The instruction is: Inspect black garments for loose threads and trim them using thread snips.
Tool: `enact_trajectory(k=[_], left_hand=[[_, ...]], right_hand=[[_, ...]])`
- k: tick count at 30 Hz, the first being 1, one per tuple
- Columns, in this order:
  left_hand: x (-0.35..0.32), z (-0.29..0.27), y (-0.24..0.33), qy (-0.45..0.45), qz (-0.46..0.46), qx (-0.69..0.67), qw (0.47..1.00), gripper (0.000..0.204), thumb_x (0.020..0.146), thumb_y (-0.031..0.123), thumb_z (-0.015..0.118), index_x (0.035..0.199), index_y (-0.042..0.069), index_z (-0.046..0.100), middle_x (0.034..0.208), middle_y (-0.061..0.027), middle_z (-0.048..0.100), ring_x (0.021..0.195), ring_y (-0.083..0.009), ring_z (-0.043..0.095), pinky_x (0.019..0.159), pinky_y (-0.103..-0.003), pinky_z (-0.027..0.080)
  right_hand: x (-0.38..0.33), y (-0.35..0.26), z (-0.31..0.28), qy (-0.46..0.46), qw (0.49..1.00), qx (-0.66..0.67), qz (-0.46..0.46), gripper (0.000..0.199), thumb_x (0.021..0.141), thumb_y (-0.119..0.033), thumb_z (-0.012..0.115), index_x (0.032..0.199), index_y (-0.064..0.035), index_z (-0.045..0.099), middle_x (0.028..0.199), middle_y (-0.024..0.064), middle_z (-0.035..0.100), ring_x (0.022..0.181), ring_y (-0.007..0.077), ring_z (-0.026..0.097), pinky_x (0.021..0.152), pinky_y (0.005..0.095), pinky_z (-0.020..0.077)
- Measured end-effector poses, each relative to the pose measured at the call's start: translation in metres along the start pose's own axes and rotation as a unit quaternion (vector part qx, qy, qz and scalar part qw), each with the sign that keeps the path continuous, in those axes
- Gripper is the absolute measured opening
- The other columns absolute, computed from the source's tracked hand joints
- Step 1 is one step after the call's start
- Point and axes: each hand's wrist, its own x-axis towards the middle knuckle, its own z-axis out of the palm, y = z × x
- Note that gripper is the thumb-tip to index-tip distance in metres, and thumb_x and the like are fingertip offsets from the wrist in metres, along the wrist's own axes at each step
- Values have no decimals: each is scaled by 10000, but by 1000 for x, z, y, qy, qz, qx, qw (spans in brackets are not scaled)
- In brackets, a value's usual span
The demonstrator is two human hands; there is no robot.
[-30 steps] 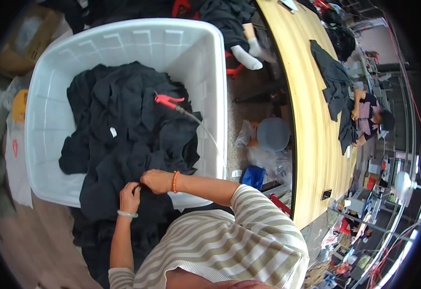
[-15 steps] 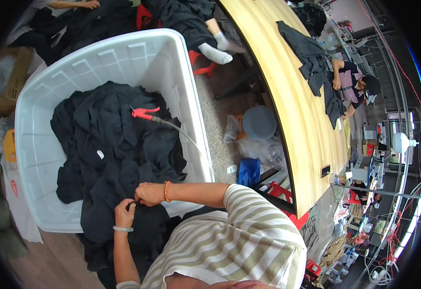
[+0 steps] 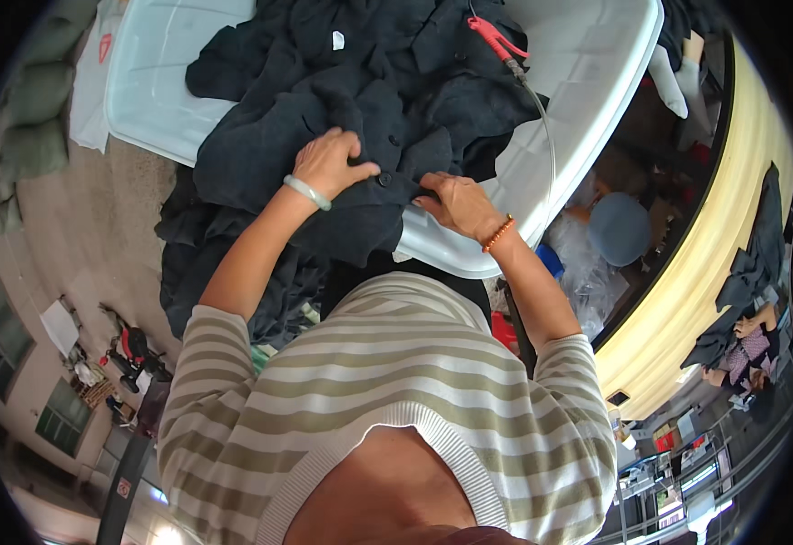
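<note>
A black buttoned garment (image 3: 269, 150) is draped over the near rim of a white plastic tub (image 3: 156, 113). My left hand (image 3: 328, 168) rests on the cloth with thumb and fingers apart, the thumb beside a dark button (image 3: 384, 180). To its right, my right hand (image 3: 458, 204) pinches the garment's edge between thumb and fingers. More black clothing (image 3: 414, 54) heaps up in the tub behind. On that heap lies a red air blow gun (image 3: 496, 38) with a thin hose (image 3: 546, 127) running over the right side.
Dark cloth (image 3: 206, 263) hangs down outside the tub at the left. A round grey stool (image 3: 620, 229) and clear plastic bags (image 3: 587, 286) sit to the right. Beyond them curves a long wooden table (image 3: 678, 309), where another person (image 3: 748, 359) handles black clothing.
My view has swung, so the tub appears higher and farther right. My hands, close together before, are now apart; the left has spread its fingers on the cloth.
</note>
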Motion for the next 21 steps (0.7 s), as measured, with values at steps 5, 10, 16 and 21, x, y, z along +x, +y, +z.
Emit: enact_trajectory(k=[5,10,16,21], left_hand=[[53,20,18,-4,73,-95,993,147,800,169,670,858,34,671,895,-167,668,894,-360,633,782,-417,499],[86,53,27,-223,-88,134,962,240,817,63,592,1032,1,677,1092,-232,636,1051,-374,608,897,-409,494],[84,66,-3,-217,-101,116,964,242,768,66,654,983,-42,683,1065,-245,651,1000,-345,647,889,-381,505],[77,27,-13,-166,-177,-477,845,160,815,84,707,945,-6,680,830,-59,668,697,-96,597,651,-225,501]], right_hand=[[-8,0,-3,-4,999,20,28,172,839,-110,611,988,-28,591,949,177,650,846,375,629,756,424,505],[-6,2,-8,37,998,22,50,161,819,-52,606,975,-10,606,942,184,639,847,381,621,770,418,503],[2,22,-5,9,998,-58,11,94,816,-97,620,881,-33,642,928,139,636,781,344,643,752,399,526],[13,14,-32,115,993,-18,13,98,801,-72,639,870,-4,654,896,163,627,769,357,623,716,400,506]])
